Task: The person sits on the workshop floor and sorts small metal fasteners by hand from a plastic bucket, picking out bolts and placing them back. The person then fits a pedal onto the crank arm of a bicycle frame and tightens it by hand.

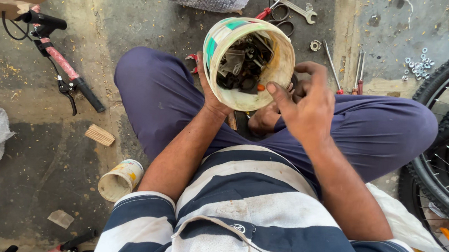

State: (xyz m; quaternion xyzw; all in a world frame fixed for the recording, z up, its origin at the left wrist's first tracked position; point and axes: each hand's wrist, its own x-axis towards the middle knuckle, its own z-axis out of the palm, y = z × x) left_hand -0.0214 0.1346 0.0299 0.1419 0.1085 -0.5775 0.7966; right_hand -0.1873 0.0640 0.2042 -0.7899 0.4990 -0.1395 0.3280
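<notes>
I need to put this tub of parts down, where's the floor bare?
Bare concrete lies on your left, between the pink bicycle handlebar, the small wooden block and the tipped-over paper cup. Ahead it is crowded: steel spanner, scissors, screwdrivers, loose nuts. Black tyres fill the right.

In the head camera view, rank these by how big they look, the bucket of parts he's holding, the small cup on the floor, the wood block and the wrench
1. bucket, though it is nearest the camera, which enlarges it
2. small cup
3. wrench and wood block look about alike, so no ranking between them
</notes>
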